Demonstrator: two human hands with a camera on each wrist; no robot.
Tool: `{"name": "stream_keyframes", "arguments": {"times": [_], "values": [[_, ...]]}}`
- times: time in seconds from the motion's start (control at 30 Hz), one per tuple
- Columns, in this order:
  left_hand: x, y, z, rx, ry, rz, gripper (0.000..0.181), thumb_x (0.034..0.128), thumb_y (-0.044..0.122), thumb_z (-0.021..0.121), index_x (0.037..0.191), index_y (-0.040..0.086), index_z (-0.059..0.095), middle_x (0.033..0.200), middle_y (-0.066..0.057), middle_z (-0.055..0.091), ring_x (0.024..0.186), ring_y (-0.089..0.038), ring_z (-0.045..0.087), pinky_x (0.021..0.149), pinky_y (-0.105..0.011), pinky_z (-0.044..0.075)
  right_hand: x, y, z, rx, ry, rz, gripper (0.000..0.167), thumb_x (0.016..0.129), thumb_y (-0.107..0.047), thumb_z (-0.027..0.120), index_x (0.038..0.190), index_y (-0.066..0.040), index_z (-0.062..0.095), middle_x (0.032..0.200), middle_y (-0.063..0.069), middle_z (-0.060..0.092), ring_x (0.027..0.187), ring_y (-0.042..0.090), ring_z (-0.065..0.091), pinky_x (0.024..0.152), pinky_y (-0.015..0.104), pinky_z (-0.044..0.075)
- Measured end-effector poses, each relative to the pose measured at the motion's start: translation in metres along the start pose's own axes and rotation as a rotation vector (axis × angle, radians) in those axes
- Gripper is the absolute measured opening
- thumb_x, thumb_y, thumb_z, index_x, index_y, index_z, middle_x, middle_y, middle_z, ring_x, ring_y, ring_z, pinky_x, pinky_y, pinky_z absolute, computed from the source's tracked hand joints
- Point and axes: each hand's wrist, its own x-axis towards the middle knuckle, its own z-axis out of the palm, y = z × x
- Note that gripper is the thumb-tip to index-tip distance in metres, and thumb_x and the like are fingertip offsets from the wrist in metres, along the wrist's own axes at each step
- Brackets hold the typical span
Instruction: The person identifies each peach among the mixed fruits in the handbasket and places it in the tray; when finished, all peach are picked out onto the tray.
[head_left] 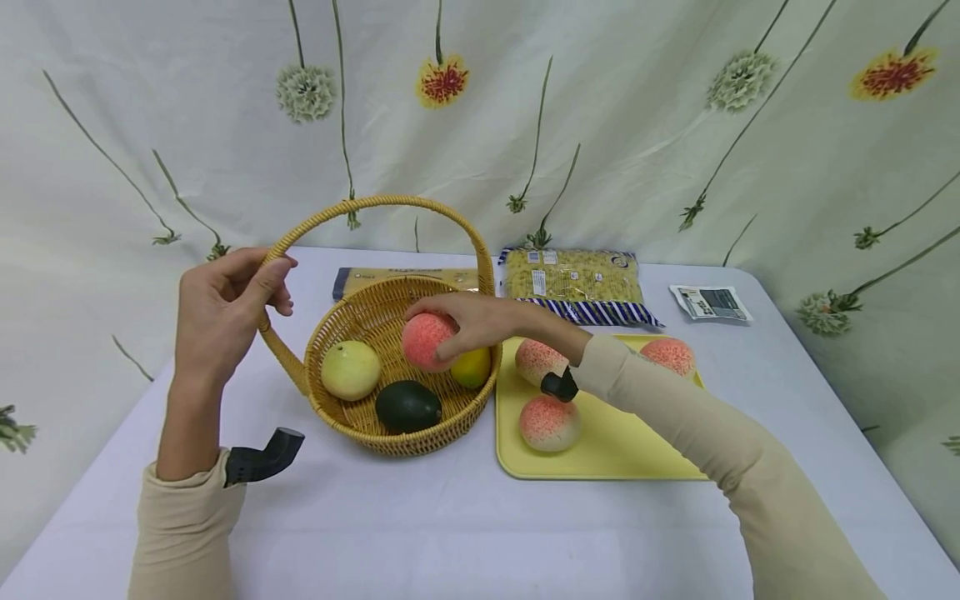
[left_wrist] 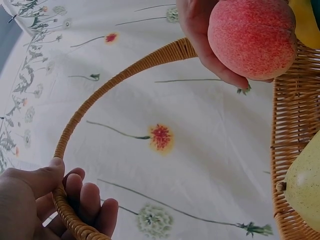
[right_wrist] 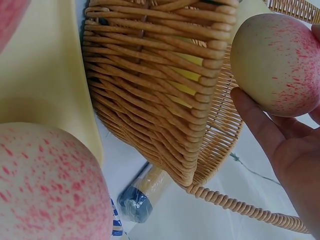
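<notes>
A wicker basket (head_left: 427,443) with a tall arched handle stands left of the middle of the table. My left hand (head_left: 225,312) grips the left side of that handle (left_wrist: 100,92), fingers curled round it. Over the basket's opening, my right hand (head_left: 480,321) holds a pink peach (head_left: 426,340) between thumb and fingers; the right wrist view shows the peach's (right_wrist: 275,65) pale underside. Inside the basket lie a pale yellow-green pear (head_left: 351,370), a dark green avocado (head_left: 408,407) and a yellow fruit (head_left: 472,367), partly hidden by the right hand and peach.
A yellow tray (head_left: 630,450) right of the basket bears several peaches, among them a front one (head_left: 550,422) and a back right one (head_left: 669,357). Behind are a pasta bag (head_left: 573,283), a long flat package (head_left: 367,279) and a small white packet (head_left: 709,302).
</notes>
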Motion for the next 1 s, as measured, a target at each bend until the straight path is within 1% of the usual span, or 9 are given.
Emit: {"name": "stream_keyframes", "arguments": {"times": [0.37, 0.6, 0.73, 0.93, 1.0], "values": [[0.0, 0.0, 0.001, -0.012, 0.004, 0.008, 0.019, 0.0918, 0.013, 0.065, 0.103, -0.002, 0.068, 0.064, 0.0, 0.06, 0.053, -0.009, 0.058, 0.046, -0.019, 0.041, -0.007, 0.001, 0.0, -0.018, 0.003, -0.014, 0.061, 0.084, -0.022, 0.064, 0.14, -0.01, 0.042, 0.132, 0.007, 0.051, 0.108, 0.016, 0.056, 0.085, 0.028, 0.051], [0.0, 0.0, 0.002, -0.009, 0.005, 0.013, 0.018, 0.0918, 0.013, 0.064, 0.103, -0.001, 0.068, 0.065, 0.0, 0.06, 0.053, -0.009, 0.058, 0.046, -0.018, 0.042, -0.019, 0.002, -0.001, -0.024, 0.02, -0.01, 0.063, 0.084, -0.023, 0.063, 0.141, -0.011, 0.041, 0.132, 0.006, 0.051, 0.107, 0.015, 0.056, 0.086, 0.029, 0.051], [0.001, -0.001, 0.001, -0.006, 0.008, 0.013, 0.018, 0.0914, 0.013, 0.065, 0.102, -0.001, 0.069, 0.064, 0.0, 0.06, 0.053, -0.009, 0.058, 0.046, -0.018, 0.042, -0.03, 0.004, -0.001, -0.018, 0.045, -0.022, 0.064, 0.082, -0.025, 0.062, 0.141, -0.013, 0.042, 0.133, 0.004, 0.05, 0.107, 0.013, 0.057, 0.085, 0.03, 0.051], [0.001, -0.002, 0.001, 0.012, 0.012, 0.004, 0.018, 0.0917, 0.014, 0.065, 0.103, 0.0, 0.069, 0.064, 0.001, 0.06, 0.053, -0.009, 0.058, 0.046, -0.018, 0.042, -0.049, 0.004, 0.0, 0.033, 0.108, 0.006, 0.068, 0.081, -0.028, 0.066, 0.143, -0.017, 0.039, 0.132, 0.003, 0.051, 0.107, 0.016, 0.058, 0.084, 0.033, 0.052], [0.001, -0.001, 0.002, 0.009, 0.011, 0.003, 0.018, 0.0919, 0.014, 0.065, 0.104, 0.0, 0.069, 0.064, 0.001, 0.06, 0.053, -0.009, 0.058, 0.045, -0.018, 0.042, -0.055, 0.005, 0.0, 0.03, 0.13, 0.013, 0.068, 0.081, -0.028, 0.067, 0.142, -0.016, 0.039, 0.13, 0.004, 0.053, 0.107, 0.017, 0.057, 0.083, 0.034, 0.053]]}}
